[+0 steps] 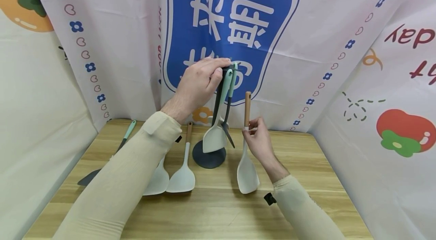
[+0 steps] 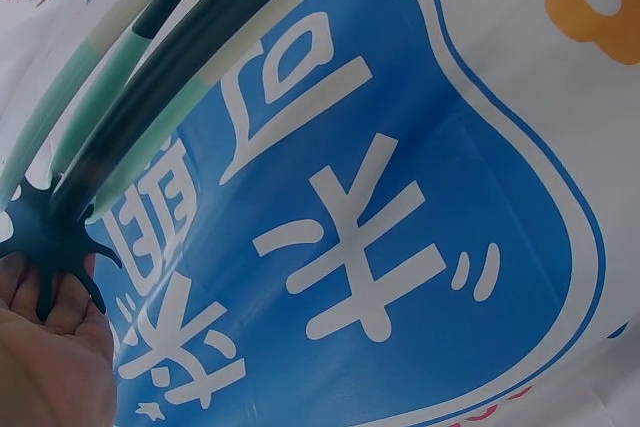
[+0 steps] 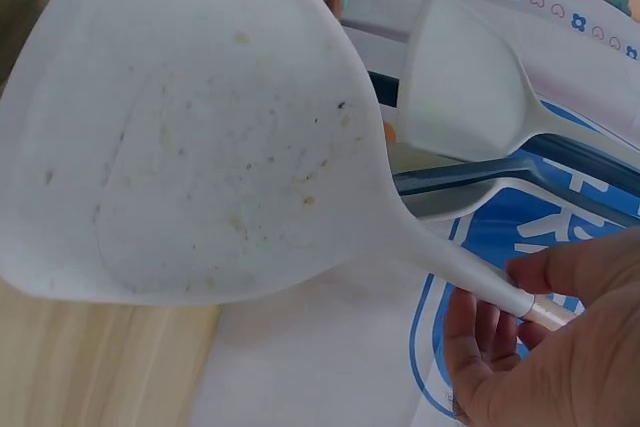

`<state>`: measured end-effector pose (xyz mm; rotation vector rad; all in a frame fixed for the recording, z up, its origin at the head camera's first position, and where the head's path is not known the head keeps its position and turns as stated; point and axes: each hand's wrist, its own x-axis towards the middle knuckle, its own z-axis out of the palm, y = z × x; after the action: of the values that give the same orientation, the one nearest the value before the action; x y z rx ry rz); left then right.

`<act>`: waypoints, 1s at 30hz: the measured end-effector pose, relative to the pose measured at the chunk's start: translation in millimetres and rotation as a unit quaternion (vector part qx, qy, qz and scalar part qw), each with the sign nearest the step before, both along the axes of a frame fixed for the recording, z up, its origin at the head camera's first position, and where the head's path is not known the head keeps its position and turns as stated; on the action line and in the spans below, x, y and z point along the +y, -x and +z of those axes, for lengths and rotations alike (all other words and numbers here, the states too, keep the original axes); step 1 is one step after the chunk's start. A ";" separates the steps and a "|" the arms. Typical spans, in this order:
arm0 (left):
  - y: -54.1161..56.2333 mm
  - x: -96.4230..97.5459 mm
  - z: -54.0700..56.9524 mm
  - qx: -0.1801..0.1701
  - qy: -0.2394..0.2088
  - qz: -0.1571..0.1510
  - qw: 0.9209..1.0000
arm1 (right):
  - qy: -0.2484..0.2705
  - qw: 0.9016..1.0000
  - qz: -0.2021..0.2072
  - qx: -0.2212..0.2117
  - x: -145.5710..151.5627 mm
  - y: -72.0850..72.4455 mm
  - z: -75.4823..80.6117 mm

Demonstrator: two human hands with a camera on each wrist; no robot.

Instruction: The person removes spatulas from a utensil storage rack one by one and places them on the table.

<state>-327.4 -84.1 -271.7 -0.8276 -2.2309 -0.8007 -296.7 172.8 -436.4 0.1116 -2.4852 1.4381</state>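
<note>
Left hand holds dark, round-based rack — best kept steady — right hand pinching white, wide-bladed, wooden-handled spatula.

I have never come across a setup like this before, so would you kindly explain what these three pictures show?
There is no robot here, just a person using two bare hands. The widest picture comes from a camera worn on the head, looking forward and down; the other two come from cameras on the left and right wrists.

The left hand holds the top of a dark stand, where mint-handled utensils hang. The right hand pinches a wooden-handled spatula; its speckled white blade fills much of the right wrist picture.

On the table, left of the stand as the head camera sees it, lie a dark-bladed spatula, a white spatula and another pale blade, partly hidden behind the left sleeve.
</note>
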 end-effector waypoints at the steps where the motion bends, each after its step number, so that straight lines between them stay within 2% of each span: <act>1: 0.0 0.2 0.3 0.001 0.000 0.000 1.000 | -0.001 1.000 0.000 -0.005 0.6 0.9 -1.4; 6: -0.5 0.2 1.1 -0.001 0.002 0.002 1.000 | -0.015 0.999 0.001 -0.028 3.0 5.9 -9.6; 15: -1.0 -0.6 0.3 0.001 0.002 0.006 1.000 | -0.044 0.998 0.006 -0.042 0.4 11.3 -26.0; 22: 0.1 -0.9 -1.0 0.001 0.001 0.005 1.000 | -0.055 0.998 0.007 -0.042 -4.6 10.9 -32.3; 25: -0.6 -0.8 -0.9 0.004 0.000 0.005 1.000 | -0.059 0.997 0.013 -0.056 -4.5 14.2 -36.5; 28: -1.1 -0.8 -0.9 0.004 -0.002 0.006 1.000 | -0.067 0.996 0.034 -0.040 2.2 19.8 -46.1; 30: -0.4 -0.8 -1.4 0.003 -0.003 0.006 1.000 | -0.065 0.996 0.046 -0.029 16.6 46.0 -82.3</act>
<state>-327.0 -84.9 -273.0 -0.8126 -2.2254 -0.7980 -342.6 189.3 -518.7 0.2156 -2.6530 1.3308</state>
